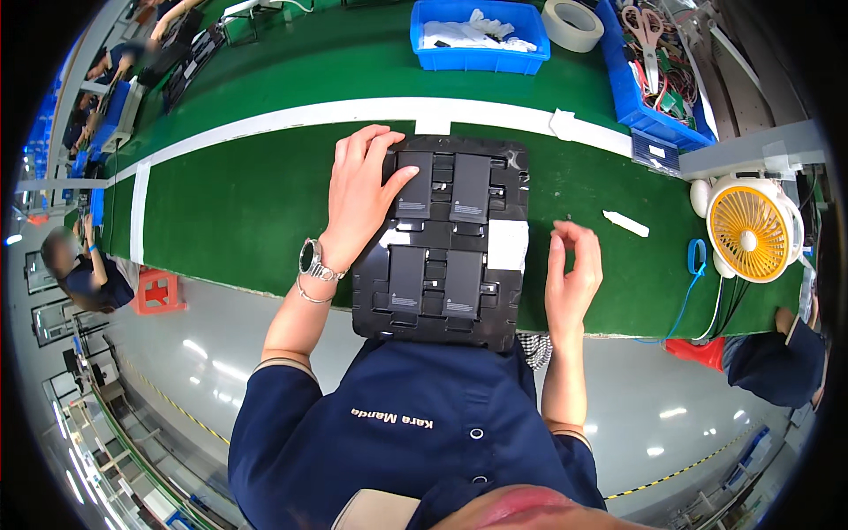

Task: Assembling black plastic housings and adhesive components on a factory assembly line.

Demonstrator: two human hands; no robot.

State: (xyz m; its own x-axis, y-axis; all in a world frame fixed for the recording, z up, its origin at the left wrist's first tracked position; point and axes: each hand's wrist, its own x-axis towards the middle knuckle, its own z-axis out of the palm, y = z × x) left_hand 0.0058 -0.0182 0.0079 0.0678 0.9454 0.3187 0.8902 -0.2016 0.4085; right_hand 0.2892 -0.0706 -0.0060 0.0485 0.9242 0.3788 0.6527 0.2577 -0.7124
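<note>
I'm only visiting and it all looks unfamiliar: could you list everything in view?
black tray: one, black, on the table before the person
black packs: four, in the tray
green table: one, white-striped
blue bins: two, far edge
tape roll: one, cream, between the bins
scissors: one, right bin
small fan: one, yellow and white, right
white stick: one, right of the tray
red stool: one, left
left hand: flat on the tray
right hand: fingers pinched, beside the tray
</note>
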